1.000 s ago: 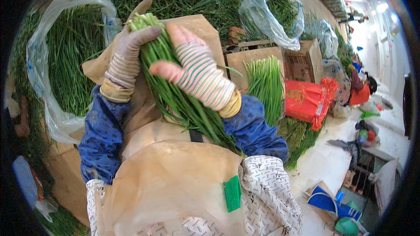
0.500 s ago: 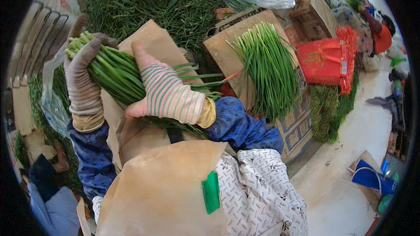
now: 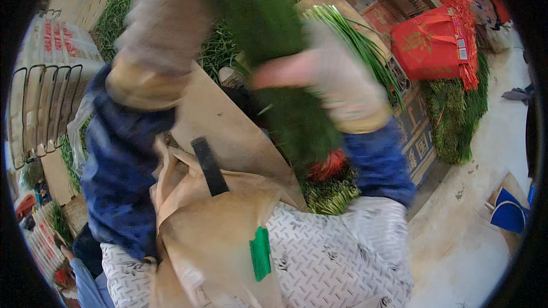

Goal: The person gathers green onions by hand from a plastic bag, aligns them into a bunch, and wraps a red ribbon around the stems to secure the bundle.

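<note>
Nearest, a tan apron (image 3: pixel 200 234) bears a strip of green tape (image 3: pixel 260 254), and above its folded edge a tan board (image 3: pixel 228 128) slants between the blue sleeves (image 3: pixel 379 159). Cut stalk ends (image 3: pixel 331 198) and a red tangle (image 3: pixel 328 166) crowd in beside the right sleeve. Beyond these, a long bundle of green stalks (image 3: pixel 257 17) extends upward between the left hand (image 3: pixel 165 23) and the right hand (image 3: pixel 337 74), its far end out of view. The right thumb lies across the stalks; blur hides whether the fingers close around them, and for the left, its fingertips hidden, I cannot tell the grip either. Judging by this, the step in hand is handling that bundle, and the next move probably calls for keeping it together (stray leaves could snag). Room looks tighter rightward: more laid stalks (image 3: pixel 357 34) lie just past the right hand, then a red bag (image 3: pixel 425 45). The bare board offers space between the arms; farther out are pale floor (image 3: pixel 462 194) at right and wire-edged racks (image 3: pixel 48 97) at left.
</note>
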The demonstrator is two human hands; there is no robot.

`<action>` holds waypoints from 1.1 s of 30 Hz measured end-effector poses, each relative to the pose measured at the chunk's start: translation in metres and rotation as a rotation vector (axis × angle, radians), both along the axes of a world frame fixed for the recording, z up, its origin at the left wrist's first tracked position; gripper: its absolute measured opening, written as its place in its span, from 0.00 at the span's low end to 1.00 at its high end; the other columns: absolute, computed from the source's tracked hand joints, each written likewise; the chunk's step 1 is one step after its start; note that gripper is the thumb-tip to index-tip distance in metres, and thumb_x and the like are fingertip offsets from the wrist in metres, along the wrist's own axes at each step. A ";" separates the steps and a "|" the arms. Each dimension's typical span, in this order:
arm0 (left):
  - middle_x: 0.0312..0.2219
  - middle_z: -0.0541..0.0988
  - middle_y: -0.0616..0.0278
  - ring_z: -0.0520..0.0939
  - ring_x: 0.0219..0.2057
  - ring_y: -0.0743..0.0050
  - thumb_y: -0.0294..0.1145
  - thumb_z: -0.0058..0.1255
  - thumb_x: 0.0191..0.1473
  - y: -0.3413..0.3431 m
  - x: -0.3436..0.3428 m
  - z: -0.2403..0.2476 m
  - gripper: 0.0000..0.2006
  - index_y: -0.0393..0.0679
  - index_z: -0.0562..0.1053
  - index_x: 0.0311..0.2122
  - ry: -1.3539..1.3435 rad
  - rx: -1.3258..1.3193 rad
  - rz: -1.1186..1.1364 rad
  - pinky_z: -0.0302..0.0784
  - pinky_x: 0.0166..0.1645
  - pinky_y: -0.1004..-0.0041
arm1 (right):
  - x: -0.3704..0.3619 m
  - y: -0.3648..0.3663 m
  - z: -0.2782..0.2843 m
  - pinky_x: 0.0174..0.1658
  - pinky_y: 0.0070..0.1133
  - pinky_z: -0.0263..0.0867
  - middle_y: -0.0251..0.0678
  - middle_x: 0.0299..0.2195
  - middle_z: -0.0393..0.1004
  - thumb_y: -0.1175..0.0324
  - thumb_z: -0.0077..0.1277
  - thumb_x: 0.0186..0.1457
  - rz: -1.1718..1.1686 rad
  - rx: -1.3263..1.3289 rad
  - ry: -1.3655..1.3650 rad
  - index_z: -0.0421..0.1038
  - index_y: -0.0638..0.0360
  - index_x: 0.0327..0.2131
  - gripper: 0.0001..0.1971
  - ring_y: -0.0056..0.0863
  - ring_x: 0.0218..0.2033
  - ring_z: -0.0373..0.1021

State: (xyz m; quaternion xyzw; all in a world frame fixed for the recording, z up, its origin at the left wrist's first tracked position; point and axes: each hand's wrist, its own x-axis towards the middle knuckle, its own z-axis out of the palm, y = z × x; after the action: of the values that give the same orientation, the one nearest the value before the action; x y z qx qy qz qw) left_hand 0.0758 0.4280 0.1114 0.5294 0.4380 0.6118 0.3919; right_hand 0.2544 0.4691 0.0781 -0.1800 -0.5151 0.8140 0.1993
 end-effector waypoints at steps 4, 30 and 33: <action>0.43 0.73 0.56 0.73 0.46 0.63 0.46 0.59 0.49 0.056 0.092 0.015 0.32 0.43 0.61 0.56 -0.296 -0.080 -0.062 0.65 0.57 0.55 | 0.087 0.060 0.036 0.39 0.26 0.72 0.35 0.34 0.79 0.77 0.54 0.40 -0.216 0.211 -0.360 0.74 0.64 0.44 0.22 0.27 0.33 0.75; 0.25 0.73 0.68 0.73 0.32 0.66 0.49 0.50 0.49 0.118 0.113 -0.228 0.13 0.50 0.73 0.27 1.145 0.271 0.056 0.64 0.45 0.64 | 0.127 0.071 -0.154 0.49 0.35 0.67 0.51 0.47 0.69 0.57 0.67 0.38 -0.086 1.274 -1.120 0.55 0.66 0.59 0.47 0.47 0.44 0.70; 0.24 0.72 0.67 0.73 0.33 0.66 0.50 0.50 0.50 0.125 0.127 -0.221 0.14 0.51 0.73 0.27 1.192 0.287 0.028 0.64 0.45 0.64 | 0.129 0.110 -0.108 0.46 0.33 0.68 0.46 0.40 0.73 0.60 0.65 0.43 -0.265 1.264 -0.999 0.68 0.61 0.52 0.32 0.42 0.43 0.71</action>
State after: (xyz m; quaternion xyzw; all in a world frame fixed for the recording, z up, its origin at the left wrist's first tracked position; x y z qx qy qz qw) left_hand 0.2032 0.5529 -0.1101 0.8222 0.5020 0.2683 -0.0037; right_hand 0.3836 0.5792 -0.0298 -0.4347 -0.8794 0.1633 0.1048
